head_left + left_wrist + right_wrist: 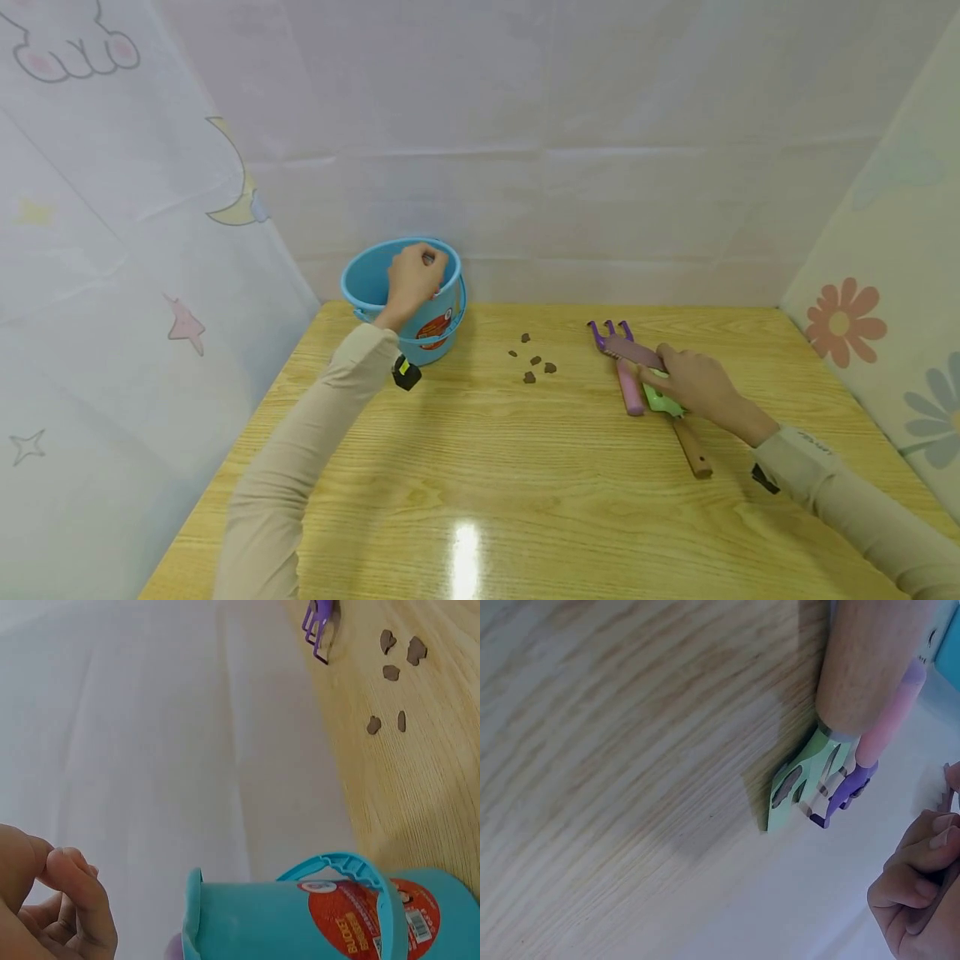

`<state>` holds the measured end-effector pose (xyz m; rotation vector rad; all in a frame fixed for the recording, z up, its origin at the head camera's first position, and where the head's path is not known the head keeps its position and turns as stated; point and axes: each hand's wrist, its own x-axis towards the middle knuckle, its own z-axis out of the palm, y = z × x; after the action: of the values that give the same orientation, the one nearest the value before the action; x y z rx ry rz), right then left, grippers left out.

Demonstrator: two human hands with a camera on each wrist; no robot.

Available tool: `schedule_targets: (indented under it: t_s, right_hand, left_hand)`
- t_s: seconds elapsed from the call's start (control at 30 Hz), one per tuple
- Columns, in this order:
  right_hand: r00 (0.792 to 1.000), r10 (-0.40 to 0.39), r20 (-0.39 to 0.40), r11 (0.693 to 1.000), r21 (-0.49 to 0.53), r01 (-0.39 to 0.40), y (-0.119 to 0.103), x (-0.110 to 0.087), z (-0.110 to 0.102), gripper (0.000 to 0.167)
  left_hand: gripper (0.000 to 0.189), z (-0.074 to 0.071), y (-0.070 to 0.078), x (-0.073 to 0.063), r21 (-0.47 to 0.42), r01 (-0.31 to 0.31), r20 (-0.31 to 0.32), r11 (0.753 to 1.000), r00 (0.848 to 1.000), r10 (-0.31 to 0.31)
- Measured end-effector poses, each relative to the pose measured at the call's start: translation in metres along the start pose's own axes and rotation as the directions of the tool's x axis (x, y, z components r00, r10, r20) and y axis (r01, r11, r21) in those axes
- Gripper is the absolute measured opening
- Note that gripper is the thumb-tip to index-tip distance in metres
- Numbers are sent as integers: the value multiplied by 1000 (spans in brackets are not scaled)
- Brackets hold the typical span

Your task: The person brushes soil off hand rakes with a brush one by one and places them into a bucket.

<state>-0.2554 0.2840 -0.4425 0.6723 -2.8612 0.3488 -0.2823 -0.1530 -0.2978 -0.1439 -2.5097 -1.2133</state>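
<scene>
My left hand (415, 279) is above the mouth of a blue bucket (371, 258), its fingers curled and thumb meeting index finger. Whether it pinches anything is not clear. A bit of something purple (174, 948) shows beside the bucket's rim, its kind hidden. My right hand (697, 383) grips a flat mauve piece (633, 352) with small teeth along one edge. Under and beside that hand lie a three-pronged hand rake (631, 392) with purple prongs and a pink handle, and a green-headed garden tool (810, 772) with cutouts and a wooden handle (692, 450).
Several small brown flakes (536, 361) lie on the wooden table (450, 450) between the bucket and the tools. A pale cloth (525, 208) stands behind the table, with printed cloths at both sides. The bucket's handle (459, 312) hangs down.
</scene>
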Motion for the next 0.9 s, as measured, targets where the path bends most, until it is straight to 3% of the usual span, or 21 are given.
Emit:
schedule_targets:
  t_s: [0.23,0.47,0.63,0.9]
  right_hand:
    - [1000,14,-7,1000,5,-14,2,-2,-1,37]
    - [999,-17,-51,1000,-9,17,8,-4,0,37]
    - [999,-8,-44,1000,-24,7,14,-4,2,40]
    - [999,25,-41,1000,-11,-25,16,-5,0,39]
  left_hand:
    - [25,13,7,-8,17,-42,26,999,999,41]
    - [23,29,12,-17,-76,-71,67,995,995,76]
    - [19,41,12,-23,-132,-48,108,990,992,63]
    - [22,56,11,-27,-98,-33,153,995,987,48]
